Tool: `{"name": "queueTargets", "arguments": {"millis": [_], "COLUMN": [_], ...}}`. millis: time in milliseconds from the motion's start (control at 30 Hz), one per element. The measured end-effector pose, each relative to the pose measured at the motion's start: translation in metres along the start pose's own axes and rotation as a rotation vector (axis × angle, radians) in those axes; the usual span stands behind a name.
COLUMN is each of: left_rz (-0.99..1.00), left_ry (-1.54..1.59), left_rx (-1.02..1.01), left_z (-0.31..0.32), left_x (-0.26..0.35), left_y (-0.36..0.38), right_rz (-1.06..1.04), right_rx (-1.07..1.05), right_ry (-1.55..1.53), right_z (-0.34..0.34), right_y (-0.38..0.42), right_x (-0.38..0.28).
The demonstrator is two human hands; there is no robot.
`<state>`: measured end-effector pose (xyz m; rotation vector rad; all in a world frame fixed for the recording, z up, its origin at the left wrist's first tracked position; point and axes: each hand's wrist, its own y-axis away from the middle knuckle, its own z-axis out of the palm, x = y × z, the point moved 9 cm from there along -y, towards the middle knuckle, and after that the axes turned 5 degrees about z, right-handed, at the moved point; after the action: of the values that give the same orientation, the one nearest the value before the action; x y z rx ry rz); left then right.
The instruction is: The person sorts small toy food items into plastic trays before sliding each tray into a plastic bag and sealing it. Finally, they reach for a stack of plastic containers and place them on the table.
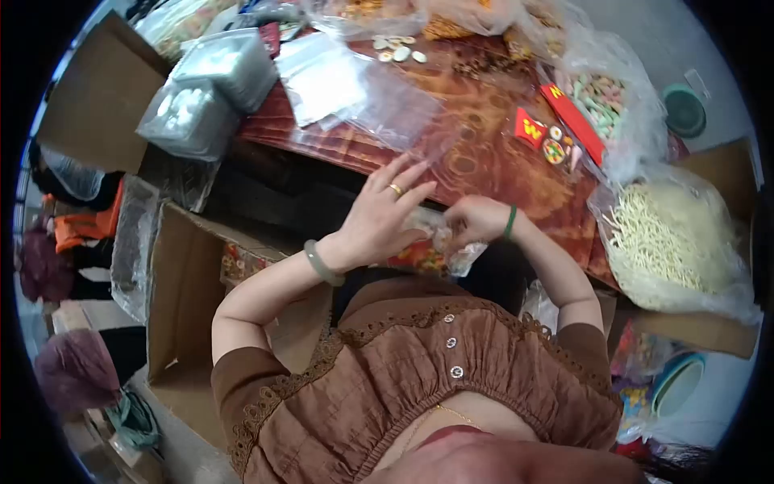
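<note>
My left hand [383,214], with a ring and a pale bangle, is over the table's front edge, its fingers apart. Its lower fingers are close to a clear plastic bag [423,254] with red and multicoloured contents, low in front of my body. My right hand [476,222], with a green band at the wrist, has its fingers curled together on the top of that bag. Just beyond my hands, clear flat bags [395,105] lie on the reddish table [484,173].
Stacked clear containers [189,117] are at the left, above an open cardboard box [181,274]. Button-like pieces [401,54], a red packet [530,127] and small toy-like items [555,151] lie on the table. Bags of pastel pieces [601,105] and pale sticks [661,242] are at the right.
</note>
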<state>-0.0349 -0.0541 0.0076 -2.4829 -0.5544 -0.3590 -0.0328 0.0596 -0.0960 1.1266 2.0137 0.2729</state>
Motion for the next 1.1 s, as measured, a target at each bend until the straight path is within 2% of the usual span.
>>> {"name": "queueTargets", "arguments": {"millis": [33, 100, 133, 167, 200, 267, 333, 400, 467, 533, 567, 600, 667, 767, 833, 933, 1100], "left_rz": [-0.073, -0.125, -0.128, -0.114, -0.095, -0.103, -0.114, -0.087, -0.051, -0.099, -0.148, -0.175, -0.236, -0.272, -0.27, -0.274, -0.397], "left_ry": [-0.027, -0.013, -0.019, -0.039, -0.055, 0.006, 0.096, 0.083, 0.063, 0.043, 0.007, -0.062, -0.17, -0.337, -0.448, -0.583, -0.719], "left_rx": [-0.083, -0.263, -0.341, -0.303, -0.27, -0.304, -0.319, -0.241, -0.094, 0.07, 0.147, 0.207, 0.33, 0.425, 0.473, 0.436, 0.276], "left_z": [0.023, 0.053, 0.071, 0.067, 0.064, 0.069, 0.064, 0.035, 0.002, -0.043, -0.064, -0.082, -0.118, -0.166, -0.19, -0.21, -0.219], "left_x": [-0.017, -0.031, -0.035, -0.033, -0.03, -0.036, -0.041, -0.046, -0.057, -0.08, -0.092, -0.104, -0.127, -0.16, -0.182, -0.211, -0.25], "left_y": [0.016, 0.043, 0.056, 0.057, 0.056, 0.053, 0.048, 0.036, 0.028, 0.026, 0.027, 0.033, 0.045, 0.059, 0.068, 0.074, 0.077], "right_rz": [0.05, 0.052, -0.053, -0.155, -0.109, -0.2, -0.561, -0.632, -0.552, -0.42, -0.327, -0.337, -0.244, -0.249, -0.249, -0.281, -0.25], "right_rx": [0.112, 0.338, 0.514, 0.688, 0.662, 0.685, 0.898, 0.993, 1.0, 0.983, 0.908, 0.904, 0.701, 0.636, 0.562, 0.539, 0.559], "right_ry": [0.126, 0.113, 0.041, -0.041, -0.081, -0.168, 0.024, 0.103, 0.102, 0.149, 0.154, 0.159, 0.098, -0.02, -0.107, -0.136, -0.076], "right_z": [-0.002, -0.039, -0.069, -0.101, -0.132, -0.181, -0.229, -0.262, -0.286, -0.299, -0.301, -0.304, -0.3, -0.303, -0.303, -0.305, -0.307], "right_y": [0.001, 0.006, 0.004, 0.003, -0.007, -0.055, -0.094, -0.151, -0.219, -0.257, -0.271, -0.278, -0.312, -0.334, -0.341, -0.347, -0.346], "right_x": [-0.003, -0.013, -0.025, -0.035, -0.053, -0.078, -0.14, -0.178, -0.197, -0.216, -0.219, -0.223, -0.216, -0.208, -0.202, -0.199, -0.202]}}
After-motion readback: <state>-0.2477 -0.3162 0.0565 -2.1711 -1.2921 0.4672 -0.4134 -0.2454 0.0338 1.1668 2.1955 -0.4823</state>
